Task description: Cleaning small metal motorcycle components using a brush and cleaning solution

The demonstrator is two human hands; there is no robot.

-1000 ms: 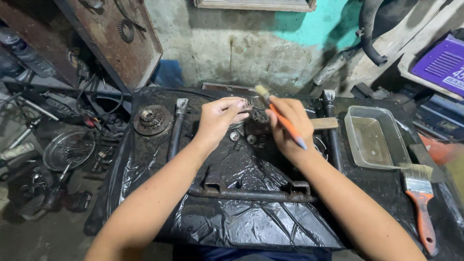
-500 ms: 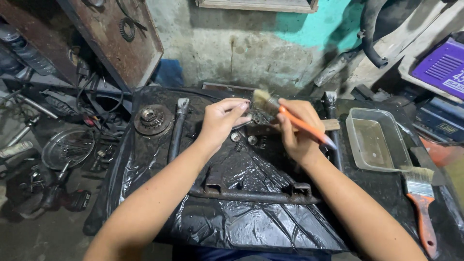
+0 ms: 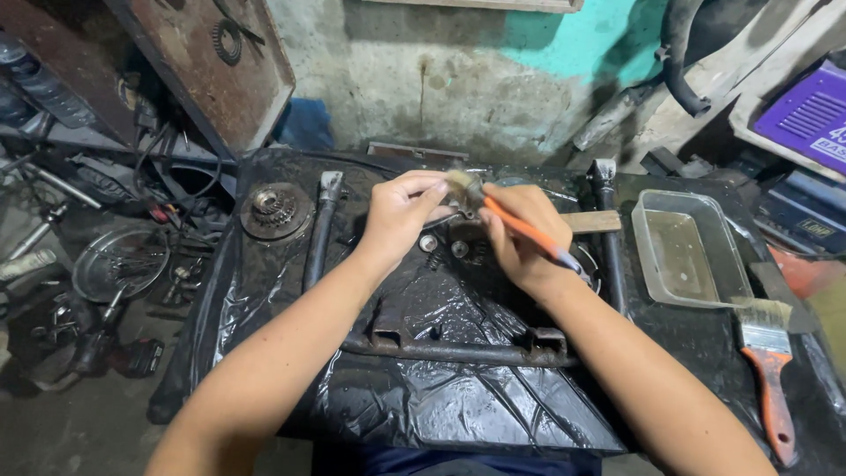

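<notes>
The right hand (image 3: 520, 238) grips an orange-handled brush (image 3: 507, 216) with its fingers wrapped around it, its bristles touching a small metal part (image 3: 454, 204) that the left hand (image 3: 401, 211) pinches above the black-covered tabletop (image 3: 441, 405), near a clear tray (image 3: 687, 251).

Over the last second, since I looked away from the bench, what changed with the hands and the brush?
The right hand tilted its orange-handled brush flatter and swung the bristles left, onto the small part pinched in the left hand. Nothing was picked up or let go. The second brush, the clear tray, the sprocket and the metal frame stayed put.
</notes>
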